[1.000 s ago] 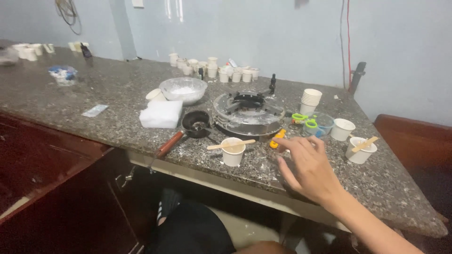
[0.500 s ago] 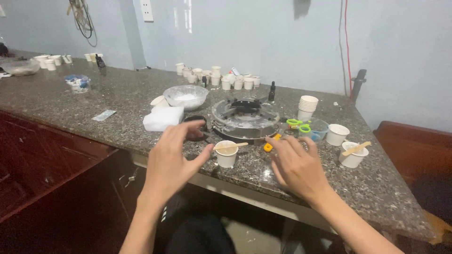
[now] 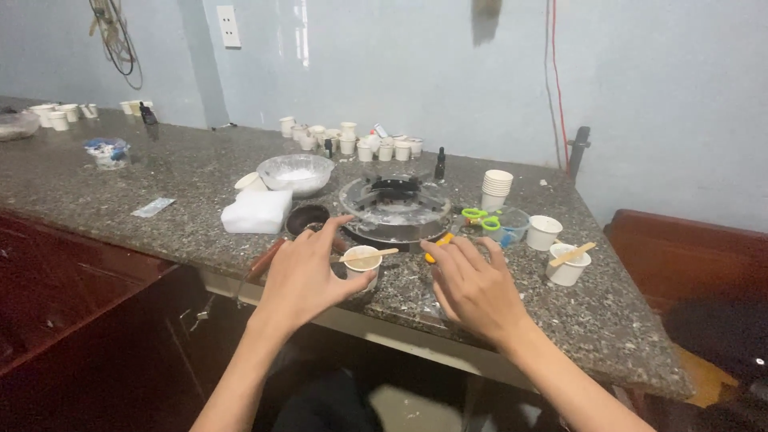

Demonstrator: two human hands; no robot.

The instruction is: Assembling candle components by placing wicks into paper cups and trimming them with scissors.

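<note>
1. The left hand (image 3: pixel 308 272) is hovering over the front edge of the speckled granite tabletop (image 3: pixel 160 208), fingers spread and released, gripping nothing.
2. A small white cup (image 3: pixel 362 266) with a wooden stick (image 3: pixel 370 255) lying across its rim is sitting just right of the left hand's thumb, between both hands; whether the thumb is touching it, I cannot tell.
3. The right hand (image 3: pixel 474 290) is hovering to the right of that cup, palm down, fingers loosely spread and holding nothing.
4. An orange-handled tool (image 3: pixel 438 244) is lying just beyond the right hand's fingertips.
5. A round metal stove (image 3: pixel 394 210) is standing behind the cup, with a small black pan (image 3: pixel 308 218) to its left, beyond the left hand.
6. A white block (image 3: pixel 257 211) and a glass bowl of white powder (image 3: pixel 296 174) are lying farther left.
</note>
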